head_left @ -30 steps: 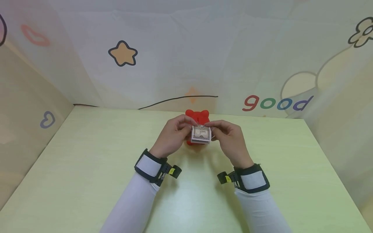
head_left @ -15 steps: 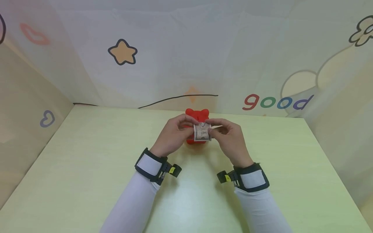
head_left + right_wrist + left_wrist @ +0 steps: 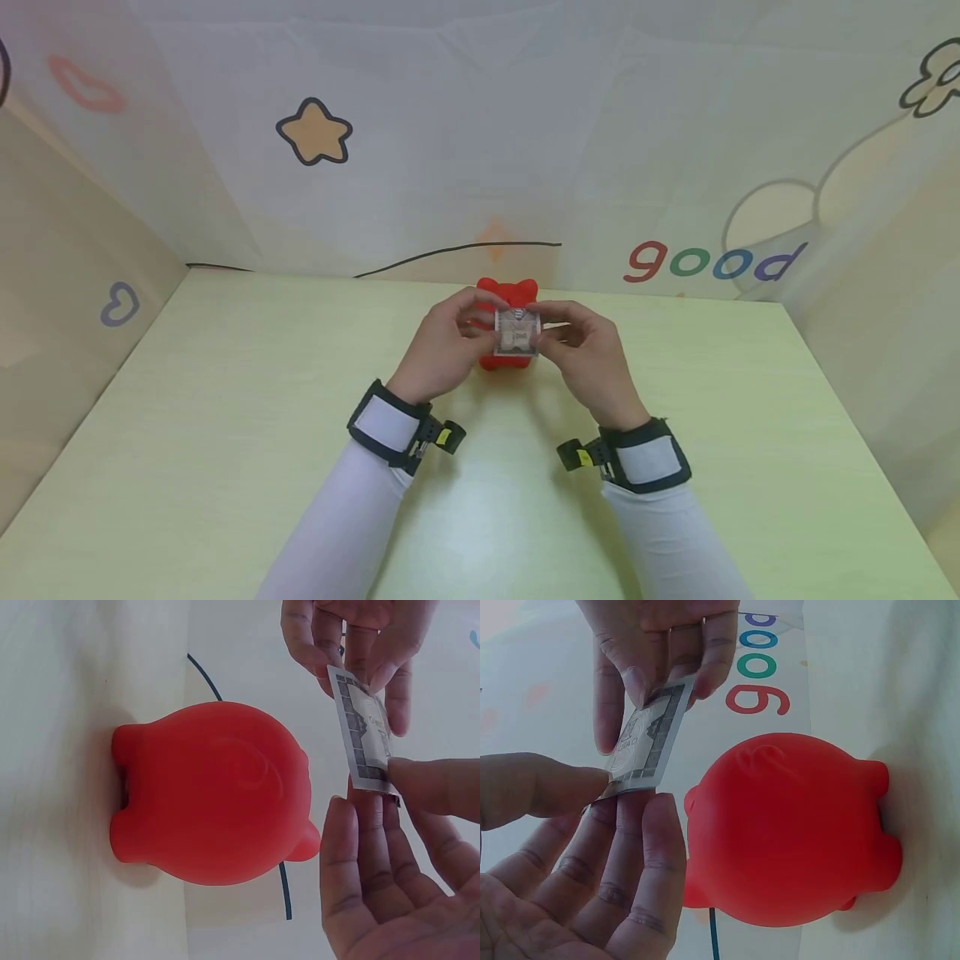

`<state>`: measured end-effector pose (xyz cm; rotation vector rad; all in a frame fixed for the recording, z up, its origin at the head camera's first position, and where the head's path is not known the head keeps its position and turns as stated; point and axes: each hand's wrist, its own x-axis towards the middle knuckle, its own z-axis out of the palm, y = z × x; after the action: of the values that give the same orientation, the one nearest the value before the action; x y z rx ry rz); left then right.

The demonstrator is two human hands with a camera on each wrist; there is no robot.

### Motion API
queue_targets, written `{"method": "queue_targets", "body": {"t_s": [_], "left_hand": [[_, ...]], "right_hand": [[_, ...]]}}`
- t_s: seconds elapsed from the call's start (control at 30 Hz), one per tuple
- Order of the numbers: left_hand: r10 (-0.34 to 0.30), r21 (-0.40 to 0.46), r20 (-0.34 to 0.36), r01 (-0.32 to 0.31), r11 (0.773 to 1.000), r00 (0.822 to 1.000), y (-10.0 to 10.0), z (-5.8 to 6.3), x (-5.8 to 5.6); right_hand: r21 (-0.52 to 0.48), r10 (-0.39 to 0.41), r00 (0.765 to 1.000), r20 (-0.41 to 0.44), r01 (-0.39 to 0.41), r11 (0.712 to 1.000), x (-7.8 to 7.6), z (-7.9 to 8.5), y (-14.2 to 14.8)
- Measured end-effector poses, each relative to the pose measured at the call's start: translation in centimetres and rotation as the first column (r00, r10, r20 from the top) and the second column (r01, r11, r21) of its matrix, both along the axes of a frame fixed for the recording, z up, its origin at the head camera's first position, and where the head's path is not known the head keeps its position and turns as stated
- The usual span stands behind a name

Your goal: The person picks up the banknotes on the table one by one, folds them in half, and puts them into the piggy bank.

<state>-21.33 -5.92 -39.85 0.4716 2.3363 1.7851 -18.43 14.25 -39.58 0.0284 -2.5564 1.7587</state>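
A small folded banknote is held up over the red piggy bank by both hands. My left hand pinches its left edge, thumb on the near face and fingers behind. My right hand pinches the right edge the same way. In the right wrist view, the banknote is tilted, its printed face showing, and apart from the piggy bank. The piggy bank stands on its feet on the table; in the head view the hands and the note cover much of it.
A pale table lies under the arms. Behind it hangs a light backdrop with a printed star and the word "good". Black straps with small cameras sit on both wrists.
The folded banknote has been tilted and shifted slightly upward and leftward between the fingers. A second layer seen below its lower edge earlier no longer shows. Both hands stay over the piggy bank.
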Motion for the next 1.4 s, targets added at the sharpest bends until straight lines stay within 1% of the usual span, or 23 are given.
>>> {"method": "queue_targets", "body": {"t_s": [0.5,0.73,0.97,1.23,1.4], "left_hand": [[0.023,-0.012,-0.007,-0.023,1.0,1.0,0.0,0.06,0.22],[0.046,-0.047,-0.008,-0.046,0.998,0.999,0.03,0.2,0.3],[0.049,-0.075,-0.045,-0.052,0.996,0.998,0.1,0.17,0.36],[0.034,-0.105,-0.072,-0.042,0.994,0.997,0.13,0.12,0.33],[0.034,-0.106,-0.094,-0.044,0.993,0.995,0.11,0.14,0.34]], "right_hand": [[0.044,0.002,1.0,-0.004,-0.001,0.999,-0.11,-0.16,-0.13],[0.067,-0.001,1.0,-0.013,0.002,0.998,-0.1,-0.14,-0.12],[0.074,-0.009,1.0,-0.012,0.01,0.997,-0.07,-0.25,-0.04],[0.053,-0.029,0.999,0.031,0.027,0.998,-0.09,-0.3,0.11],[0.057,-0.028,0.999,0.035,0.026,0.998,-0.02,-0.19,0.06]]}}
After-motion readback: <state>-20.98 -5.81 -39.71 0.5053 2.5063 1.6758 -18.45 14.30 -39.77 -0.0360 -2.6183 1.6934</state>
